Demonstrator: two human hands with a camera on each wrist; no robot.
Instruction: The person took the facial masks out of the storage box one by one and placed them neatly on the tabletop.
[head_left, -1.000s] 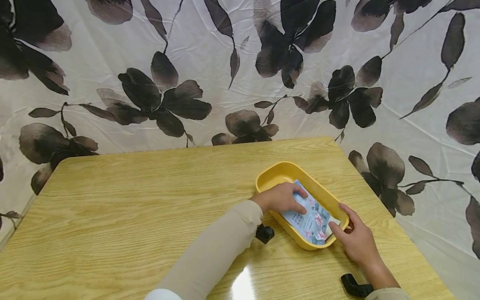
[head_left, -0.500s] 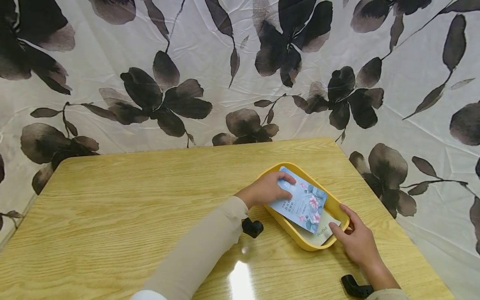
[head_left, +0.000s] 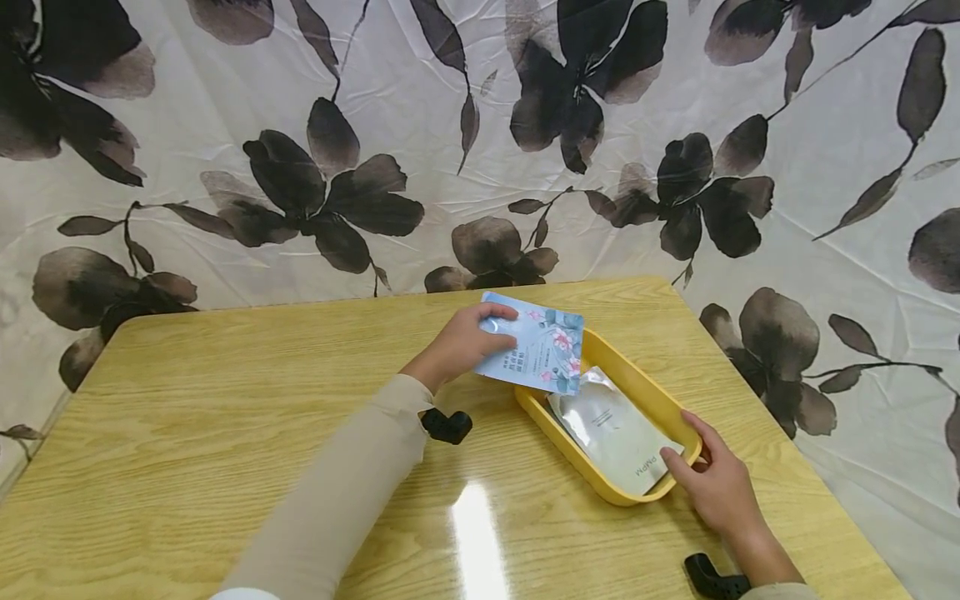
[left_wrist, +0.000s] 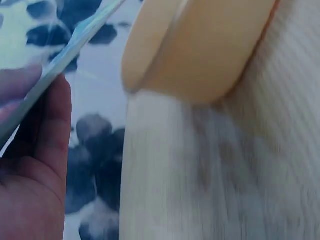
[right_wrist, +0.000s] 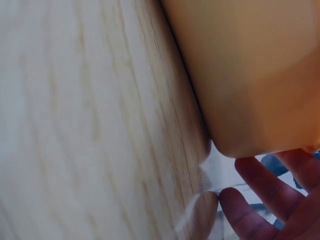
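My left hand [head_left: 467, 343] pinches a light blue sachet [head_left: 536, 350] with pink flowers between thumb and fingers, above the far left end of a yellow tray [head_left: 637, 371]. In the left wrist view the sachet [left_wrist: 60, 57] appears edge-on between the thumb and fingers. Inside the tray lies a pale, shiny sachet [head_left: 611, 429] marked PMPM; its far end is partly covered by the blue one. My right hand [head_left: 712, 483] grips the near right end of the tray, thumb over the rim and fingers outside. In the right wrist view, fingers [right_wrist: 272, 192] touch the tray's outer wall [right_wrist: 250, 75].
The tray stands on a wooden table [head_left: 262, 433], towards its right side. A flower-patterned cloth [head_left: 450, 125] hangs behind the table and along its right. A black wrist mount [head_left: 447, 425] sits at the left wrist, another [head_left: 712, 577] at the right.
My left hand has lifted the blue sachet up and left out of the tray, uncovering the pale sachet beneath. The right hand has stayed on the tray's end.
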